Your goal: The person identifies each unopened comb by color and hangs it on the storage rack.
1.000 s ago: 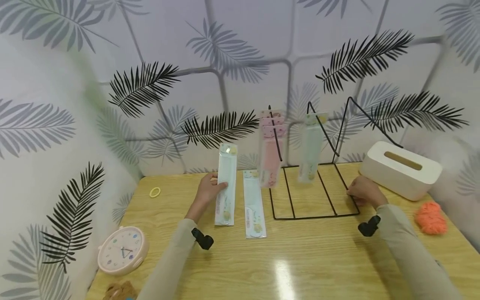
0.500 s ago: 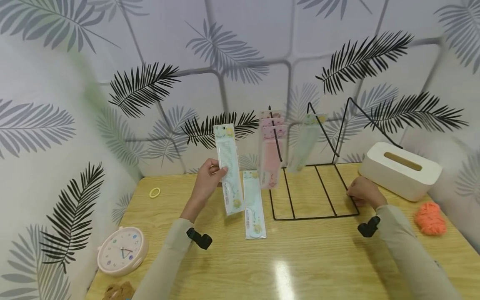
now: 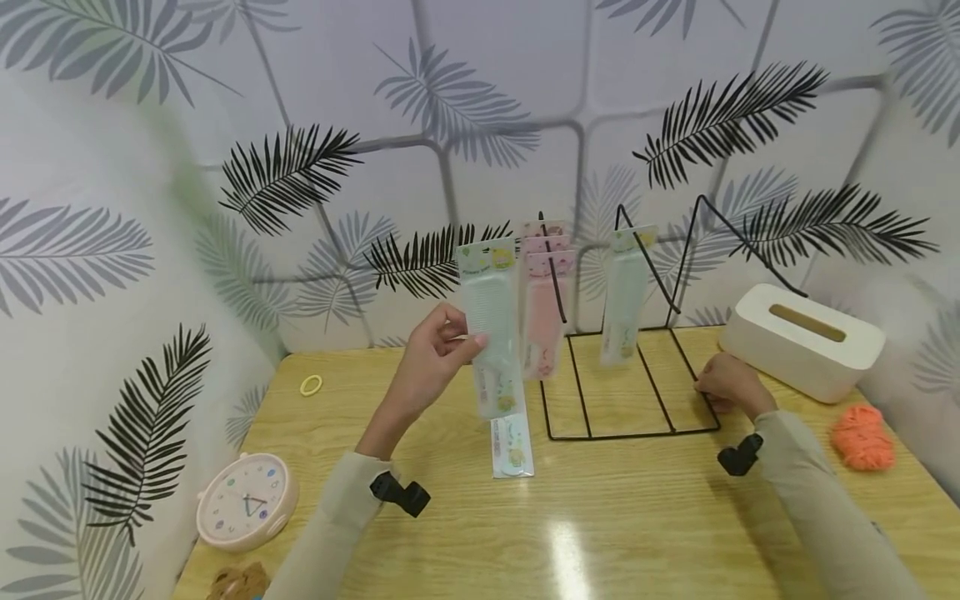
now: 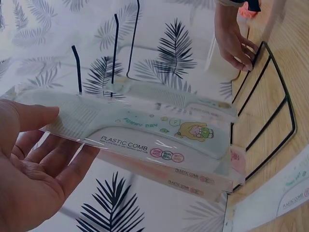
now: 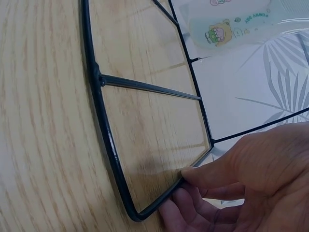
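Note:
My left hand (image 3: 429, 367) pinches a packaged pale green plastic comb (image 3: 492, 304) between thumb and fingers, upright above the table. "PLASTIC COMB" is legible on its pack in the left wrist view. Beside it, several packaged pink combs (image 3: 544, 317) hang on the left hook of a black wire rack (image 3: 633, 435). One more green comb (image 3: 624, 308) hangs from the middle hook; the right hook (image 3: 738, 237) bears nothing. Another packaged green comb (image 3: 513, 446) lies on the table, partly hidden behind the held one. My right hand (image 3: 731, 383) grips the rack's right base wire (image 5: 169, 193).
A white tissue box (image 3: 802, 337) stands right of the rack, with orange yarn (image 3: 862, 437) in front. At the left are a pink clock (image 3: 246, 502), a yellow ring (image 3: 311, 385) and a brown plush toy (image 3: 238, 582). Patterned cloth (image 3: 337, 208) backs the table.
My left hand has raised the comb off the table and carried it right, close to the pink combs. The hanging green comb has swung slightly. My right hand stays on the rack.

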